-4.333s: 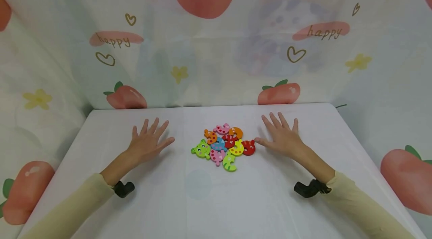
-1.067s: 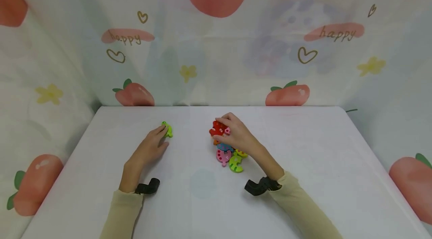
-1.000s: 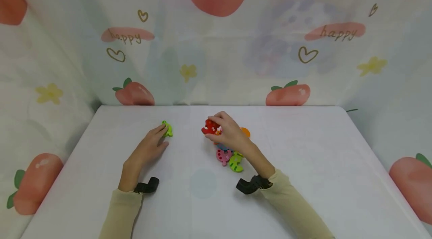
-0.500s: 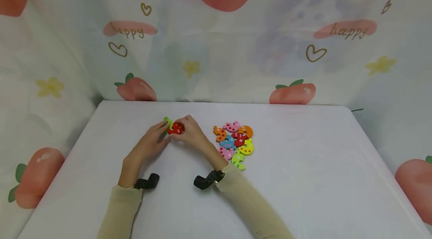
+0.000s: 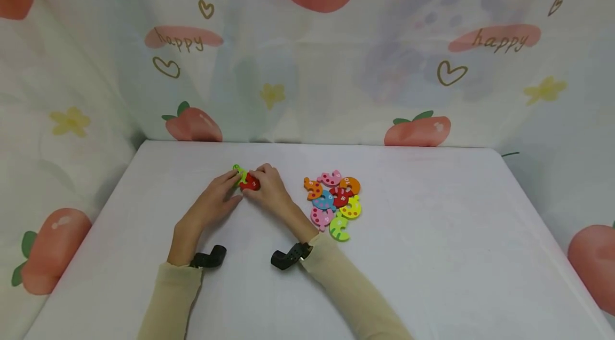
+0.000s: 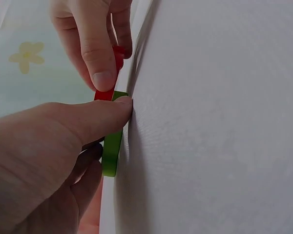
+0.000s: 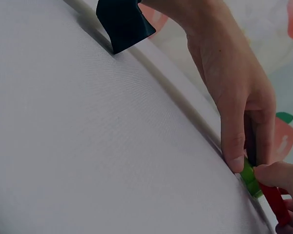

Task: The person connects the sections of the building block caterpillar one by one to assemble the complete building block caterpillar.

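On the left part of the white table, my left hand [image 5: 211, 204] pinches the green puzzle piece with an animal face [image 5: 242, 175] between thumb and fingers. My right hand [image 5: 273, 191] grips a red puzzle piece marked 2 [image 5: 250, 182], its edge right against the green one. Seen from the left wrist, the green piece [image 6: 111, 156] stands thin edge toward the camera under my thumb, and the red piece [image 6: 104, 96] meets its upper end. In the right wrist view the red piece [image 7: 276, 202] sits under my right thumb, partly hidden by the fingers.
Right of my hands lies a cluster of numbered puzzle pieces, among them a blue one [image 5: 324, 200], a yellow one [image 5: 353, 208], a striped green one [image 5: 339, 229] and an orange one [image 5: 353, 186]. A printed curtain [image 5: 317, 89] hangs behind the table's back edge.
The green face piece went left with my left hand. My right hand took the red 2 from the cluster and carried it left against the green piece. Over the last half second little moved.
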### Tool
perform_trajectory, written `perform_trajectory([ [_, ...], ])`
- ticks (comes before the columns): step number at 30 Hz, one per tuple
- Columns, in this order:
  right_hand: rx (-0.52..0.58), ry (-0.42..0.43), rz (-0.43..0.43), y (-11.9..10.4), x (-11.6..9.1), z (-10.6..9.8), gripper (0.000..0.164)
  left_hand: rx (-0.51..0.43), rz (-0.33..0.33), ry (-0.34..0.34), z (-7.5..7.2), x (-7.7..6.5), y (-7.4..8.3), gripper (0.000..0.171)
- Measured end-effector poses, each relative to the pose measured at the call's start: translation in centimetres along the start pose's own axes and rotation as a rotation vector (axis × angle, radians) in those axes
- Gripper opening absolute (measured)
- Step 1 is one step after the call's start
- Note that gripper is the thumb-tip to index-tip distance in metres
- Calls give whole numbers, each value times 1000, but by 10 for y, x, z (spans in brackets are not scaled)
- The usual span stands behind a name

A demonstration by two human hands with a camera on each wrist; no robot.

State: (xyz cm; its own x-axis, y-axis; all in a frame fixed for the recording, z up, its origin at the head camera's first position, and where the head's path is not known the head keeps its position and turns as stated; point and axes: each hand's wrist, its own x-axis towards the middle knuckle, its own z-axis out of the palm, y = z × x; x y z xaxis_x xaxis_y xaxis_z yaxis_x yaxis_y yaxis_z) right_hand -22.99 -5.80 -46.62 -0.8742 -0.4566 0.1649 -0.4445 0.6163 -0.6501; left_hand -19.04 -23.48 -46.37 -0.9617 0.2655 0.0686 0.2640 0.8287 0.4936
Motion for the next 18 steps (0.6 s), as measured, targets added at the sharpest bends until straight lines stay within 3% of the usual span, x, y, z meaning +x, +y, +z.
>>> perform_trajectory([
  [7, -59, 24, -52, 0, 1, -1, 41, 5, 7, 2, -2, 1, 1, 58],
  [18, -138, -8, -28, -3, 2, 3, 41, 9, -8, -11, -2, -1, 2, 60],
])
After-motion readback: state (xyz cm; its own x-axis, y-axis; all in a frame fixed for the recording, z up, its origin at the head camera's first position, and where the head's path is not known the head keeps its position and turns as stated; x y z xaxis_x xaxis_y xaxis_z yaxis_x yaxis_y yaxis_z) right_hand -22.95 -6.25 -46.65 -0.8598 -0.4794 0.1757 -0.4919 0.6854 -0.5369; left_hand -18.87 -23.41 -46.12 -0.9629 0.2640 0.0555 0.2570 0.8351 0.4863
